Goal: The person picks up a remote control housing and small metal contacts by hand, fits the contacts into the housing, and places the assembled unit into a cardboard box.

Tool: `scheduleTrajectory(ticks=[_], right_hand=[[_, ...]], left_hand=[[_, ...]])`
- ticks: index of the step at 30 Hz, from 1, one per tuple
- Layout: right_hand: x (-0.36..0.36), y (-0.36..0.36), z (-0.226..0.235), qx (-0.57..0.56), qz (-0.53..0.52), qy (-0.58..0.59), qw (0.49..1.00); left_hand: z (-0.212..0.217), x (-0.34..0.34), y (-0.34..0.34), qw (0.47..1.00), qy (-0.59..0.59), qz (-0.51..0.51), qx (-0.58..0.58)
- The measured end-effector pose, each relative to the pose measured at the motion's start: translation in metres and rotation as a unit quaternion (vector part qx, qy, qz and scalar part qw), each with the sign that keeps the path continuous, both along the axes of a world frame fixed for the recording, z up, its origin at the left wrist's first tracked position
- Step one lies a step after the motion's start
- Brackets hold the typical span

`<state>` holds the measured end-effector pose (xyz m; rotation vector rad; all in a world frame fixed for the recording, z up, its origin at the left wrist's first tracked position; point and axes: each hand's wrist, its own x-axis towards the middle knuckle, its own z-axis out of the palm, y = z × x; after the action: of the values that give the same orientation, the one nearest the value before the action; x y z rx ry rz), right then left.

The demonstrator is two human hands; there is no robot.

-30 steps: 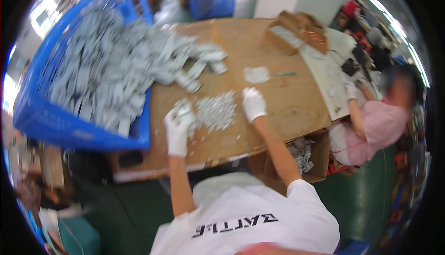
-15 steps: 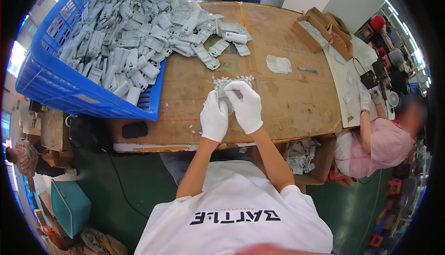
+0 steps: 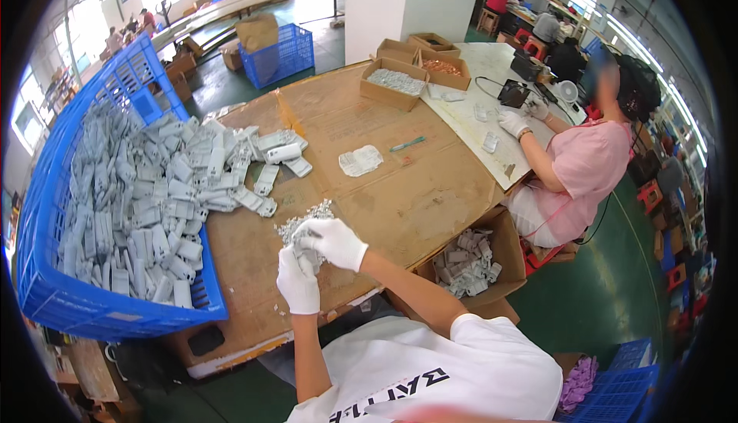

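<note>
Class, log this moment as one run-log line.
left hand: gloved, gripping small grey parts | right hand: gloved, on same pile | blue crate: grey housings, left

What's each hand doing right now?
Left hand: closed on small grey parts.
Right hand: fingers curled over the same parts.

Both gloved hands meet over the table (image 3: 430, 200) edge: left hand (image 3: 298, 282) below, right hand (image 3: 336, 242) above, both touching a small pile of grey parts (image 3: 304, 224). Blue crate (image 3: 92, 311) on the left, tilted, grey plastic pieces (image 3: 154, 208) spilling from it onto the table. Cardboard box (image 3: 469, 261) of grey pieces below the table edge at right. Co-worker (image 3: 588, 165) in pink sits at right, gloved.
</note>
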<state>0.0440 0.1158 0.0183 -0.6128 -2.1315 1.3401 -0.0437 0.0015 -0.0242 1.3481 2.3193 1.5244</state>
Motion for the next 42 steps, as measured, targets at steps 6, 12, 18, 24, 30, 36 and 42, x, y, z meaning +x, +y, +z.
scheduleTrajectory(ticks=[6, 12, 18, 24, 30, 36, 42], right_hand=[[0.003, -0.005, -0.01, 0.037, -0.06, -0.008, 0.997], [0.005, 0.001, -0.015, -0.13, -0.023, 0.093, 0.987], [0.009, -0.005, -0.014, -0.112, -0.016, 0.122, 0.986], [0.006, -0.013, -0.028, -0.125, 0.012, 0.14, 0.982], [0.019, -0.006, -0.021, -0.145, -0.035, 0.112, 0.983], [0.015, -0.015, -0.01, -0.21, -0.034, 0.085, 0.973], [0.029, -0.025, 0.006, -0.239, -0.01, 0.111, 0.965]], left_hand=[[0.0, 0.007, 0.003, 1.0, 0.013, -0.01, 0.011], [0.021, 0.016, 0.012, 0.999, 0.041, -0.002, -0.018], [0.029, 0.029, 0.005, 1.0, 0.02, -0.009, -0.017], [0.021, 0.034, -0.003, 0.999, -0.04, -0.009, -0.002], [0.022, 0.041, 0.002, 0.998, -0.054, -0.034, 0.007], [0.015, 0.041, 0.002, 0.998, -0.057, 0.007, 0.022], [0.023, 0.042, -0.001, 0.995, -0.089, 0.006, 0.035]])
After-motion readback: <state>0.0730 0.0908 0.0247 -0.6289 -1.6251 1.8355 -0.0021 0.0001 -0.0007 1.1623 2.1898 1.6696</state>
